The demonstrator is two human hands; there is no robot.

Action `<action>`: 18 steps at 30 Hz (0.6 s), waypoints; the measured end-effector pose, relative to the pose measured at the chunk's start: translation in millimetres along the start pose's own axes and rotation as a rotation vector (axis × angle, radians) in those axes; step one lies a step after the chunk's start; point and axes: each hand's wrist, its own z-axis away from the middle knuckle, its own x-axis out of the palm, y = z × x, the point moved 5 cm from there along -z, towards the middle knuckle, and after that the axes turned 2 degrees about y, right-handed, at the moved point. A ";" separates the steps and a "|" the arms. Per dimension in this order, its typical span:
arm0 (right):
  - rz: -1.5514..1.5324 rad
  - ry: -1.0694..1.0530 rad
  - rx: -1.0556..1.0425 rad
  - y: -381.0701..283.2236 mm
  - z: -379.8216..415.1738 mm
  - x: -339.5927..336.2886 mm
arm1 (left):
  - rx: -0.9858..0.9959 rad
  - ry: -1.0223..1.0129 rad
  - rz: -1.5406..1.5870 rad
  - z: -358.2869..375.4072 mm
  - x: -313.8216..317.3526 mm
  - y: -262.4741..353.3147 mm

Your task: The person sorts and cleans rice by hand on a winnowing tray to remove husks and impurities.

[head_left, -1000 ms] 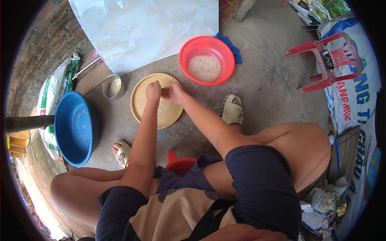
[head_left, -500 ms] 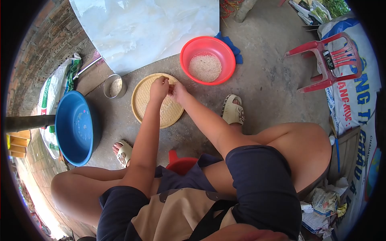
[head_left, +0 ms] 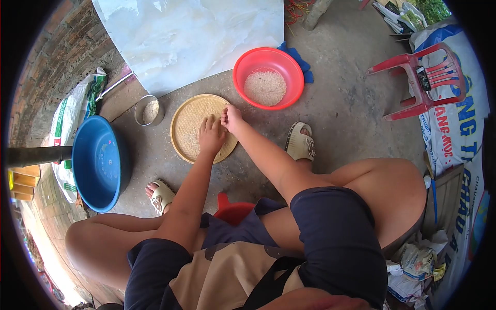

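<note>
A round woven bamboo tray (head_left: 182, 120) lies on the ground between my feet, with pale grains (head_left: 187, 138) scattered over its lower left part. My left hand (head_left: 212, 135) is over the tray's right half, palm down, fingers stretched out and apart. Right beside it, at the tray's right rim, my right hand (head_left: 232, 119) has its fingers curled in; I cannot tell what is inside them. Up and to the right stands a red plastic basin (head_left: 294, 77) with white rice (head_left: 264, 88) in it. A metal container (head_left: 146, 120) with some grain sits left of the tray.
On the left is a blue basin (head_left: 98, 160), with a white sack (head_left: 70, 121) behind it. A pale sheet (head_left: 191, 41) covers the ground ahead. To the right are a red plastic chair (head_left: 423, 80) and large printed sacks (head_left: 444, 129). My sandalled feet flank the tray.
My left hand has come down toward me and opened, parting from the right hand it was touching over the tray. The right hand stays near the rim, fingers curled.
</note>
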 end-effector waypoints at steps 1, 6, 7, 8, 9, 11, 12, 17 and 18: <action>-0.001 0.004 0.002 0.6 -1.1 -0.7 | 0.060 -0.005 0.044 3.3 -1.0 2.5; 0.042 0.017 0.019 4.0 -1.8 -0.7 | 0.126 -0.011 0.183 13.9 -4.8 0.2; 0.057 0.027 0.027 5.1 -2.1 -0.8 | 0.122 -0.010 0.215 14.1 -3.7 -2.6; 0.056 0.027 0.027 5.5 -2.3 -0.8 | 0.118 -0.009 0.247 14.3 -2.4 -5.2; 0.072 0.021 0.023 5.9 -2.9 -1.1 | 0.118 -0.009 0.247 14.6 -0.2 -8.0; 0.086 0.013 0.019 7.1 -3.7 -1.7 | 0.101 0.004 0.295 14.4 4.0 -13.4; 0.072 0.015 0.005 6.9 -2.5 -2.2 | 0.102 0.004 0.294 14.0 5.5 -14.0; 0.108 0.046 -0.024 4.7 -0.5 -5.7 | 0.064 -0.025 0.270 8.6 11.6 -18.7; 0.123 0.061 -0.031 4.0 -0.3 -6.6 | 0.065 -0.024 0.271 6.1 10.4 -18.0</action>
